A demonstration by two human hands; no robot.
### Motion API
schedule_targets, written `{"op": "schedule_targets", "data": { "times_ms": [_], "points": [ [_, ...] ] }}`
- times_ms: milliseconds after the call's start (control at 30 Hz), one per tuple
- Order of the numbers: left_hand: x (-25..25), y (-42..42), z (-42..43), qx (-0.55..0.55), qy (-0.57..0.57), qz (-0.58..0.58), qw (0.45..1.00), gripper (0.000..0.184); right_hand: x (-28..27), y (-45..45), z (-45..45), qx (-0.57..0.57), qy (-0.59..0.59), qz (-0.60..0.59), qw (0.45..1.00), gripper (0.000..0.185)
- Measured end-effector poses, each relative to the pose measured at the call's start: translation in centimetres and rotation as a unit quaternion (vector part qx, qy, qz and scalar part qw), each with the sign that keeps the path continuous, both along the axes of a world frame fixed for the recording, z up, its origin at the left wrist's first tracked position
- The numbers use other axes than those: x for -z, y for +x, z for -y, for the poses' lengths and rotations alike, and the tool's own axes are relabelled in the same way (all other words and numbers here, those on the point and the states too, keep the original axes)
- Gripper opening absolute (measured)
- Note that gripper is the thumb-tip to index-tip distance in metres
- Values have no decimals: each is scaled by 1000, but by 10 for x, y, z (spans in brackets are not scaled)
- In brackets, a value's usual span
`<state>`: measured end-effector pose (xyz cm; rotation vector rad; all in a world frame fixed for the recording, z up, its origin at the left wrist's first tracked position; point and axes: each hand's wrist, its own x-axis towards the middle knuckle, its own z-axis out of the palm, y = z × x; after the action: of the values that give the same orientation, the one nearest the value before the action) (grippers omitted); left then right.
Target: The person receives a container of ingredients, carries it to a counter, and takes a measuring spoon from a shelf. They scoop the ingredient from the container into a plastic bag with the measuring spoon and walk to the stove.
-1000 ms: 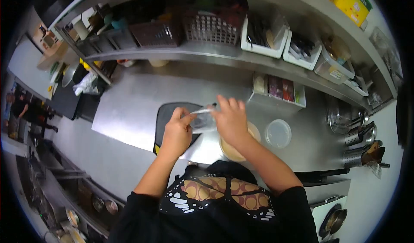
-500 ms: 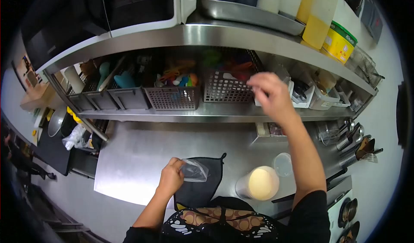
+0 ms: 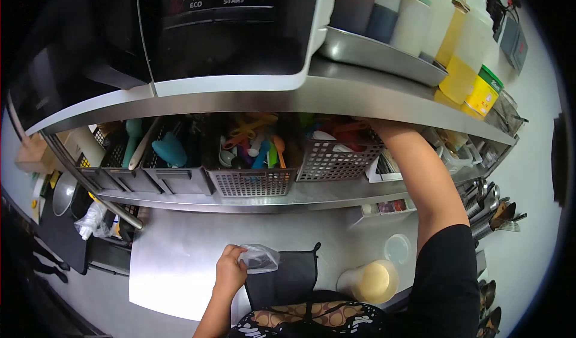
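My left hand (image 3: 230, 268) pinches the edge of a clear plastic bag (image 3: 260, 259) above the steel counter, beside a dark cloth (image 3: 288, 278). My right arm reaches up under the upper shelf at the right basket (image 3: 339, 158), which holds red and white utensils. The fingers of my right hand are hidden there, so what they touch does not show. A tub of pale yellow contents (image 3: 375, 281) stands on the counter, with a clear round lid (image 3: 397, 248) behind it.
A microwave (image 3: 228, 32) and a metal tray of bottles (image 3: 384, 55) sit on the upper shelf. Below are a basket of colourful spoons (image 3: 252, 182) and grey bins (image 3: 178, 180). Utensil holders (image 3: 482, 225) stand at the right. A person's legs (image 3: 51, 263) show at far left.
My right hand has moved from over the counter up into the shelf. My left hand has kept the bag and shifted slightly left. The view has tilted up toward the shelves.
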<state>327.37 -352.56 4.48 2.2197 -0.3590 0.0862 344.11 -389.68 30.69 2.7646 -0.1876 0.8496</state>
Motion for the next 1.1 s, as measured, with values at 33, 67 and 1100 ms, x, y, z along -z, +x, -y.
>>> {"op": "schedule_targets", "data": {
  "times_ms": [33, 67, 1100],
  "points": [
    [0, 3, -1, -4, -1, -9, 1000, 31, 2, 4, 2, 7, -1, 5, 1000, 29],
    [3, 6, -2, -3, -3, 8, 1000, 31, 3, 8, 4, 13, -4, 10, 1000, 29],
    [11, 5, 7, 9, 4, -23, 1000, 29, 26, 33, -46, -109, -62, -113, 986, 28]
  ]
}}
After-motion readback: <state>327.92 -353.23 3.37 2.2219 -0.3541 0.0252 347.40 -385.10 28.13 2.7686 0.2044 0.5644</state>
